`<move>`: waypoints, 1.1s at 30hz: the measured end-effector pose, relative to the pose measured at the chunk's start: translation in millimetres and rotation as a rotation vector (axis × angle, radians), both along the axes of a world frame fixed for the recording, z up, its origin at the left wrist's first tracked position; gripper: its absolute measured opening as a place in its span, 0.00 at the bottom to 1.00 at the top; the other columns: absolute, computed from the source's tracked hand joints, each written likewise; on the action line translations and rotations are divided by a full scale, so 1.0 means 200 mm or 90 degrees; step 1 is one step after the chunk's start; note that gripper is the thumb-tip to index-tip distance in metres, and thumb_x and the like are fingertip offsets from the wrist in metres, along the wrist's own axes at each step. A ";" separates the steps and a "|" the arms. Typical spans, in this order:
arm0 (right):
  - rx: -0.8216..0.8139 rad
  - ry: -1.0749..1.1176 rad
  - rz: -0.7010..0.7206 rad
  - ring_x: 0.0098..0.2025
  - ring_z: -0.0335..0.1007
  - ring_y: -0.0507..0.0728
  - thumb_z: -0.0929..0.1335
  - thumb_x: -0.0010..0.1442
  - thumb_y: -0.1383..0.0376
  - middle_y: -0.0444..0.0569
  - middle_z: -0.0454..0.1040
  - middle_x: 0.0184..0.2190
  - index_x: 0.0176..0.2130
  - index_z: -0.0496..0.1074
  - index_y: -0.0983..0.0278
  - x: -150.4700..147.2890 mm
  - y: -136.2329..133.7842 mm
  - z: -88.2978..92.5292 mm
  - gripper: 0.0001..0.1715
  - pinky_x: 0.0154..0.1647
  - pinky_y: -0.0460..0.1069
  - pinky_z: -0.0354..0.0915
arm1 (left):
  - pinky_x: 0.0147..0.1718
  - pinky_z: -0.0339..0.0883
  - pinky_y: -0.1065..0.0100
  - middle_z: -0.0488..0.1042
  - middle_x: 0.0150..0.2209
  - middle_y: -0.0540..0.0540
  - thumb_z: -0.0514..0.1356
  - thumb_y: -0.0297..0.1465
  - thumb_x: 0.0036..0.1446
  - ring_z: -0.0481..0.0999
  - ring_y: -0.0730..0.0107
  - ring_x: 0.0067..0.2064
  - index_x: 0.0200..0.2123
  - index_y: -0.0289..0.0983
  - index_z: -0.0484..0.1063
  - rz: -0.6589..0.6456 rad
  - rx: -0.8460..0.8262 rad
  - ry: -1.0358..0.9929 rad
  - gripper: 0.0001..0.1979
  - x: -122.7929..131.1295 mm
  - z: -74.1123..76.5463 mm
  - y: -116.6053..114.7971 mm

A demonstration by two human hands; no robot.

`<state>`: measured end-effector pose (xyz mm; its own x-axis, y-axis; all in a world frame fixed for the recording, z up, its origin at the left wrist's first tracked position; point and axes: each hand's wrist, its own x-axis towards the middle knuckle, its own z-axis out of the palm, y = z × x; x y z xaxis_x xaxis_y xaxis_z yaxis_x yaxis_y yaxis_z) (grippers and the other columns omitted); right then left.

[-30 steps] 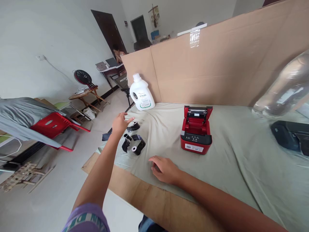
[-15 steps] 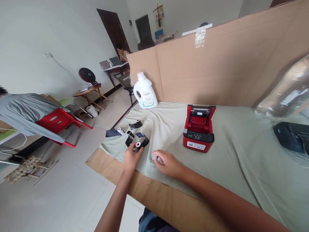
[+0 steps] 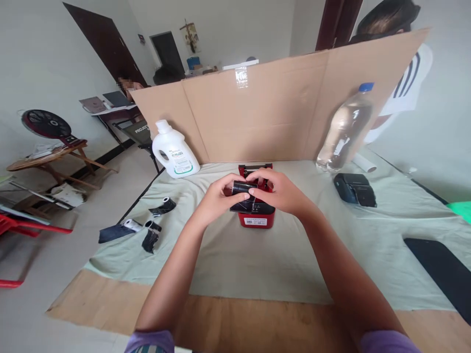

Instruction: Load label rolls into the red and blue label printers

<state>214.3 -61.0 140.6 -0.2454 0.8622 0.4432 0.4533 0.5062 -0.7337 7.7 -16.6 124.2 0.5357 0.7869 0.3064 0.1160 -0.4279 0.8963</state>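
Note:
My left hand (image 3: pixel 222 201) and my right hand (image 3: pixel 277 191) both grip a small roll of black label paper (image 3: pixel 243 187), with a loose end hanging down. Thumbs and fingers close on its two sides. Directly behind and below the roll stands a red and black label printer (image 3: pixel 256 221), its lid raised; the hands hide most of its inside. To the left lie several more small rolls: one black roll with a white core (image 3: pixel 167 204), a white roll with a dark strip (image 3: pixel 130 225), and another black roll (image 3: pixel 150 235).
A white jug (image 3: pixel 175 154) and a clear bottle with a blue cap (image 3: pixel 344 130) stand before the cardboard screen (image 3: pixel 257 122). On the right are a black device (image 3: pixel 355 190) and a phone (image 3: pixel 441 269). A person (image 3: pixel 408 78) is behind the screen.
My left hand has picked up the black roll from the left group and carried it right to the printer. My right hand has joined it on the roll. The view has turned right.

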 end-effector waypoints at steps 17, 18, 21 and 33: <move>-0.131 -0.313 -0.153 0.34 0.70 0.57 0.65 0.59 0.73 0.50 0.77 0.32 0.33 0.74 0.62 0.07 0.28 -0.32 0.09 0.33 0.49 0.57 | 0.31 0.62 0.69 0.81 0.32 0.46 0.64 0.39 0.57 0.76 0.64 0.35 0.61 0.41 0.68 -0.126 -0.315 0.217 0.29 0.08 -0.04 -0.14; -0.115 -0.312 -0.159 0.34 0.70 0.57 0.66 0.58 0.73 0.51 0.76 0.31 0.32 0.74 0.61 0.06 0.30 -0.35 0.09 0.33 0.49 0.57 | 0.28 0.60 0.69 0.82 0.32 0.46 0.63 0.39 0.58 0.75 0.65 0.34 0.59 0.42 0.70 -0.134 -0.295 0.248 0.26 0.07 -0.05 -0.13; -0.071 -0.315 -0.172 0.34 0.69 0.59 0.69 0.55 0.73 0.52 0.75 0.29 0.30 0.75 0.60 0.05 0.35 -0.41 0.08 0.32 0.50 0.57 | 0.23 0.53 0.70 0.82 0.31 0.47 0.61 0.39 0.59 0.69 0.68 0.28 0.57 0.41 0.72 -0.148 -0.266 0.291 0.23 0.05 -0.07 -0.09; -0.076 0.006 -0.332 0.43 0.71 0.61 0.67 0.62 0.51 0.53 0.78 0.40 0.41 0.76 0.62 0.24 0.36 -0.33 0.19 0.46 0.55 0.63 | 0.29 0.70 0.69 0.72 0.60 0.40 0.58 0.39 0.64 0.84 0.61 0.39 0.66 0.48 0.64 -0.220 -0.445 0.222 0.27 0.04 -0.13 -0.03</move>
